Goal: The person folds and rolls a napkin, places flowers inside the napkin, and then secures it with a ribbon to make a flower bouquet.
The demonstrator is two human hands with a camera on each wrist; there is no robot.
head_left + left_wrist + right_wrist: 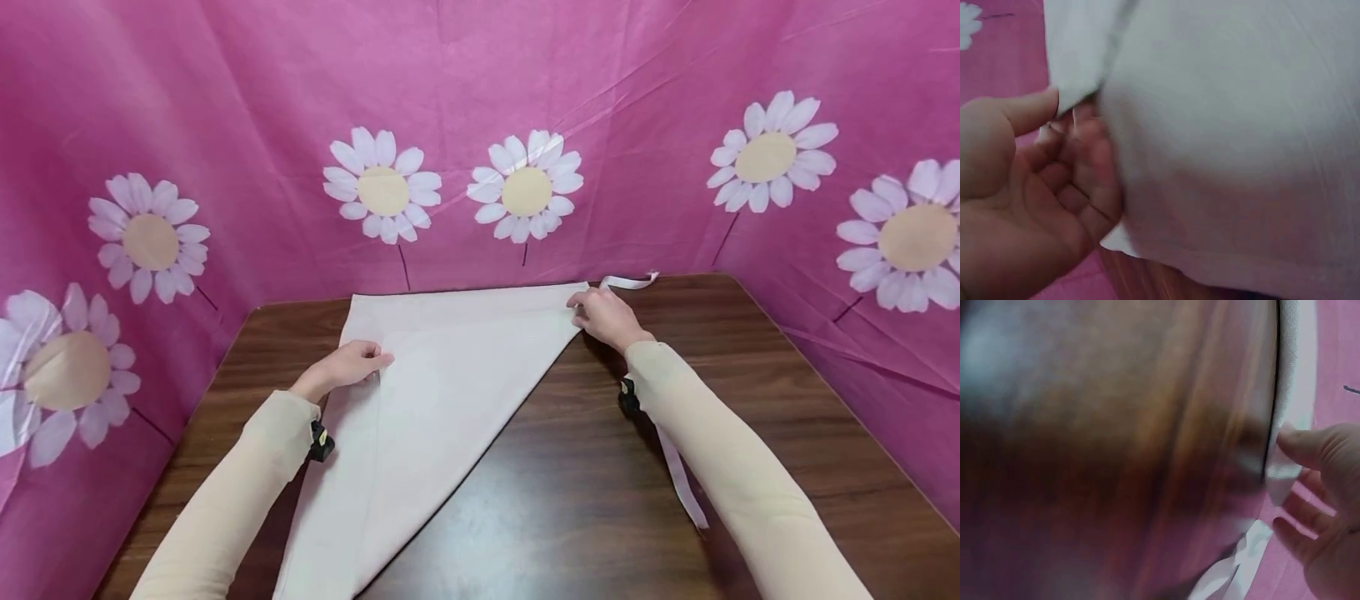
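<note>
A pale apron (442,400) with narrow fabric ties lies folded over on the dark wooden table, a long slanting edge facing right. My left hand (348,364) pinches a layer of it near its left side; in the left wrist view the thumb (1035,112) is on top and curled fingers are under the fabric. At the far right corner, my right hand (606,317) grips the apron between thumb and fingers. In the right wrist view the thumb (1300,442) presses on the narrow folded edge (1288,412).
One white tie (630,283) trails past the right hand at the table's back edge. Another strip (681,483) hangs by the right forearm. The wooden table (570,500) meets a pink curtain (450,67) with daisies behind and on both sides.
</note>
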